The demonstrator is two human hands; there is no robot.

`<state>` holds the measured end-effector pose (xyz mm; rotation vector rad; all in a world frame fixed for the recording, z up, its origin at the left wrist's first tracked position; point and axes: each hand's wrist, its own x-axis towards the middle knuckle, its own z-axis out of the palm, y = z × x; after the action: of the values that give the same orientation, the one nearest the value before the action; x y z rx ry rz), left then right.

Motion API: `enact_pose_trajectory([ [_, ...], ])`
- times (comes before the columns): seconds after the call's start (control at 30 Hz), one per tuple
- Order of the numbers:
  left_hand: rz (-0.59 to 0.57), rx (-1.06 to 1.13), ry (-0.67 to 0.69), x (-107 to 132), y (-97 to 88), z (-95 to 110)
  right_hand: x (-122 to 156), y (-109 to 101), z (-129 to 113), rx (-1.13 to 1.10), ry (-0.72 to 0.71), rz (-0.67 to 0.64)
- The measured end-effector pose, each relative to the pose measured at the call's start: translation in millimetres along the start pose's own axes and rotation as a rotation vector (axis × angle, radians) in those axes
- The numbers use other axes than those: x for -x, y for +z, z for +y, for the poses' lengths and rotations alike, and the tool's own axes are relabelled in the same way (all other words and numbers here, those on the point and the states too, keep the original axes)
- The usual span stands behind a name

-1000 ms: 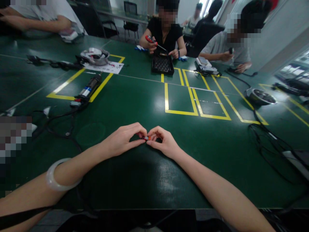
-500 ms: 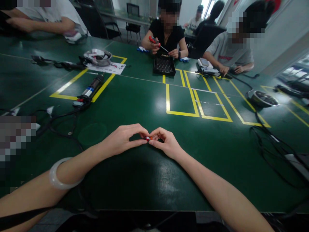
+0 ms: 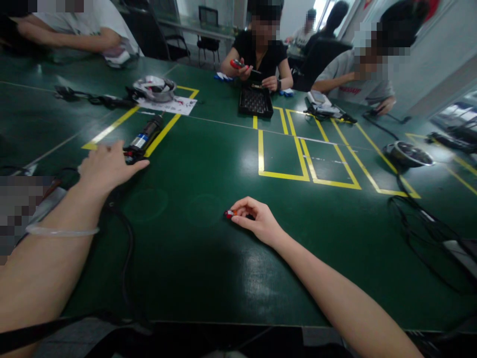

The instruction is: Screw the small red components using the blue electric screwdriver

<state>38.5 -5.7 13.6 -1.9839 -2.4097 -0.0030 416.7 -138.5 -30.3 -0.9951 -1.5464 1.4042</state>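
My left hand [image 3: 104, 166] is stretched out at the left with its fingers spread. It is at the lower end of a corded, cylindrical black and silver tool with a blue band [image 3: 143, 136], which looks like an electric screwdriver. The thumb points right, below the tool; whether the hand touches it I cannot tell. Near the middle of the green table [image 3: 208, 278], my right hand [image 3: 257, 219] pinches a small red, white and orange piece [image 3: 229, 214] between thumb and fingers. The piece is too small to name, and part of it is hidden by the fingertips.
Yellow tape rectangles [image 3: 283, 175] mark the tabletop. A round metal-rimmed object [image 3: 154, 88] rests on a paper sheet behind the tool. Across the table a person holds a red-handled screwdriver [image 3: 240, 65] over a black tray [image 3: 256, 112]. Black cables [image 3: 413, 233] lie at the right.
My left hand has let go of the small piece and moved left and away from me to the corded tool, its fingers spreading. My right hand has stayed in place with the piece.
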Motion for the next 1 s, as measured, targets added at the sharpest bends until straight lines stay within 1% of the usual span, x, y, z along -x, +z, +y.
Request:
enact_pose_trajectory([
  [0.03, -0.054, -0.007, -0.024, -4, 1.1, -4, 0, 0, 0, 0.0, 0.0, -0.005],
  [0.1, -0.11, -0.007, -0.043, -9, 3.2, -7, 0, 0, 1, 0.0, 0.002, -0.011],
  [0.27, -0.159, -0.024, -0.042, -17, 6.5, -4, 0, 1, 3, -0.035, -0.025, 0.018],
  [0.4, -0.199, -0.049, -0.022, -11, 3.4, 5, 0, 0, 3, -0.025, -0.029, 0.005],
  [0.5, -0.196, -0.055, 0.016, 3, -1.8, 18, 0, 0, 3, -0.019, -0.012, -0.005],
  [0.67, -0.158, -0.058, 0.161, 35, -8.1, 46, 0, 0, 1, -0.017, -0.004, 0.01],
  [0.77, -0.156, -0.054, 0.234, 52, -7.5, 67, -1, 0, 1, -0.006, -0.002, 0.023],
  [0.87, -0.13, -0.055, 0.314, 69, -5.4, 87, -1, 1, 2, -0.002, -0.013, 0.041],
  [1.0, -0.109, -0.055, 0.431, 95, -2.9, 113, -2, 1, 3, 0.047, -0.059, 0.065],
])
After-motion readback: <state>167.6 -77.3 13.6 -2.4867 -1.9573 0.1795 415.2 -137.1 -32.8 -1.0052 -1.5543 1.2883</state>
